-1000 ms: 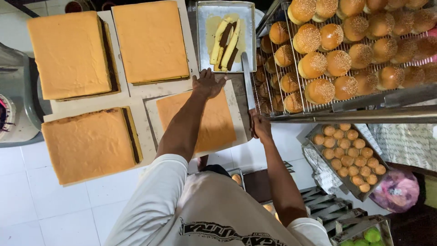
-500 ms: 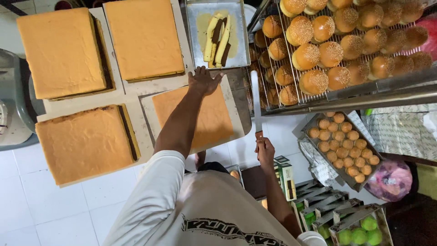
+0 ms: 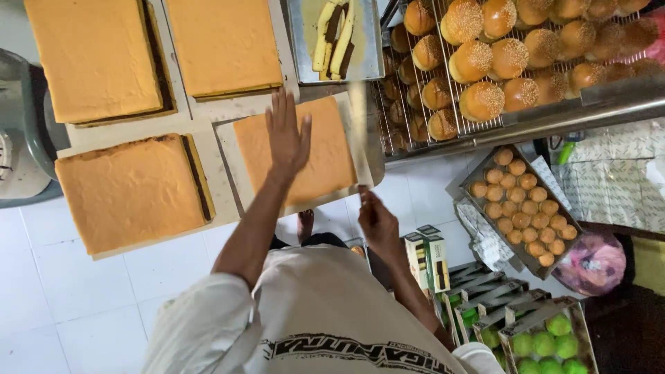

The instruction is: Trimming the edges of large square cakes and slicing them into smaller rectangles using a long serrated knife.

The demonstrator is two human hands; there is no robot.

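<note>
We are pressing our open left hand [image 3: 287,138] flat on the cake [image 3: 294,156]; right hand [image 3: 377,218] is gripping the knife [image 3: 358,131].

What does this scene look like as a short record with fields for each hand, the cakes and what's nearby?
left hand: flat on the small cake slab
right hand: gripping a long knife along the slab's right edge
other cakes: three larger slabs on paper
tray of trimmings: above the slab
rack of seeded buns: at right
</note>
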